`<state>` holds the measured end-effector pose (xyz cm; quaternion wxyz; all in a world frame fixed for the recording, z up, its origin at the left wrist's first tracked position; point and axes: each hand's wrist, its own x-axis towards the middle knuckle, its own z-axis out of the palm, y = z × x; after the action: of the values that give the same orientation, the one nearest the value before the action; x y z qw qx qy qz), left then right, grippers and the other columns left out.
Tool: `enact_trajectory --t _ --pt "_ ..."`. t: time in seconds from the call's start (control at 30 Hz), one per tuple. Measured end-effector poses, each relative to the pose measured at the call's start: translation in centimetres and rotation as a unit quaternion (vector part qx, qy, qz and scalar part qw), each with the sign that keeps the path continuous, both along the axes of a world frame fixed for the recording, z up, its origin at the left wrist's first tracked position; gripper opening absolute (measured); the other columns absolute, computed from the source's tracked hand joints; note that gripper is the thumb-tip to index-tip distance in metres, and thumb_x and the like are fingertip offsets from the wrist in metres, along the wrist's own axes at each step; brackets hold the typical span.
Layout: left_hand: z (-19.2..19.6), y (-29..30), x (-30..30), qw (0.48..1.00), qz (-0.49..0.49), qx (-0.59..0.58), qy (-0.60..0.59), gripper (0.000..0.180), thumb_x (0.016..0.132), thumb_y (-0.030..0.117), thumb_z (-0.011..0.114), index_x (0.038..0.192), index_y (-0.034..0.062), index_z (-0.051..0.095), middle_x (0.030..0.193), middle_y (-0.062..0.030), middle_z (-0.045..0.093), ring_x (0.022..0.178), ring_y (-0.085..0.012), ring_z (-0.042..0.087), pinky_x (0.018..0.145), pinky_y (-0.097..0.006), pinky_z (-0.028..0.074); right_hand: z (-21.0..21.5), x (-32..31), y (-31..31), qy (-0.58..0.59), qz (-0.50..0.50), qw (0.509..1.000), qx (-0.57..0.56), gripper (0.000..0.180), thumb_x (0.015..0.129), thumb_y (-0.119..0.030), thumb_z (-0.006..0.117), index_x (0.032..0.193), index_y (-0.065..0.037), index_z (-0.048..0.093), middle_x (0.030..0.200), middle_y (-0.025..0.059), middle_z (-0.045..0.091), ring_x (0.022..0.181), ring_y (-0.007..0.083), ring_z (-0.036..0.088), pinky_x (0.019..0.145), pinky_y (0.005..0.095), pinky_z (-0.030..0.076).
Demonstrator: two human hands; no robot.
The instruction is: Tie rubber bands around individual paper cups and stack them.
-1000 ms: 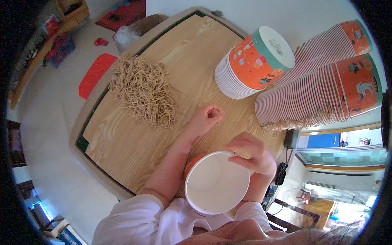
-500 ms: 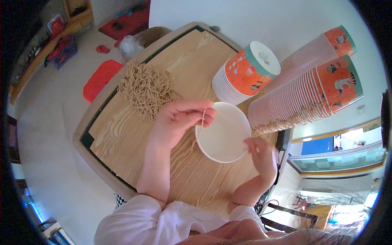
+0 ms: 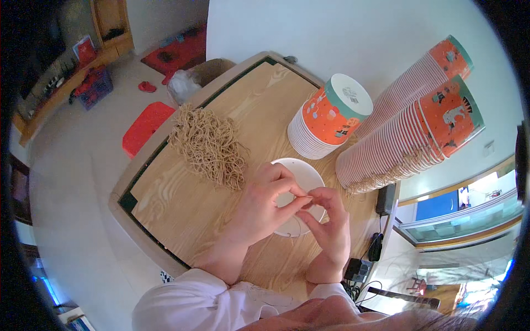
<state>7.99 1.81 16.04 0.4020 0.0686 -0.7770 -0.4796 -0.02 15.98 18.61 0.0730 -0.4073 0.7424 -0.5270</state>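
Note:
Over a white-lined paper cup [image 3: 302, 170], my left hand [image 3: 269, 199] and my right hand [image 3: 331, 223] meet fingertip to fingertip. Both are closed in a pinch on a thin beige string [image 3: 300, 223], most of which my fingers hide. The cup stands mouth up on the wooden table, partly covered by my hands. To the left of them lies a loose tangle of the same kind of string [image 3: 208, 148].
Behind the cup stands a short upside-down stack of orange and green paper cups [image 3: 331, 118]. Two taller cup stacks [image 3: 395, 140] rise at the right, the nearer with string bits along its side. A black adapter [image 3: 359, 270] and cables lie by the table's right edge.
My right hand has left the cup's right rim and come in to my left hand. The left hand has moved down and right with the string.

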Motion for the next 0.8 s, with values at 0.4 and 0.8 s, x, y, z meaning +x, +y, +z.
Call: enact_trajectory --t 0.4,0.8 --pt "1.0 0.4 1.2 0.995 0.034 0.055 -0.076 0.014 0.077 0.01 0.073 0.082 0.006 0.061 0.077 -0.0042 0.06 0.067 -0.0167 0.056 0.057 -0.029 0.043 0.3 -4.7 2.0 0.107 0.019 0.99 0.095 0.013 0.079 -0.004 0.069 0.092 -0.001 0.07 0.083 0.0114 0.068 0.075 0.0218 0.066 0.067 0.0309 0.051" --pt "-9.0 7.6 5.2 0.689 -0.327 0.623 -0.173 0.024 0.094 0.025 0.058 0.106 0.0054 0.064 0.064 0.0037 0.053 0.054 -0.0042 0.043 0.049 -0.019 0.033 1.0 -4.1 3.1 0.138 0.014 0.988 0.074 0.013 0.079 -0.003 0.069 0.092 -0.002 0.069 0.079 0.0115 0.066 0.07 0.0218 0.065 0.062 0.0292 0.05"
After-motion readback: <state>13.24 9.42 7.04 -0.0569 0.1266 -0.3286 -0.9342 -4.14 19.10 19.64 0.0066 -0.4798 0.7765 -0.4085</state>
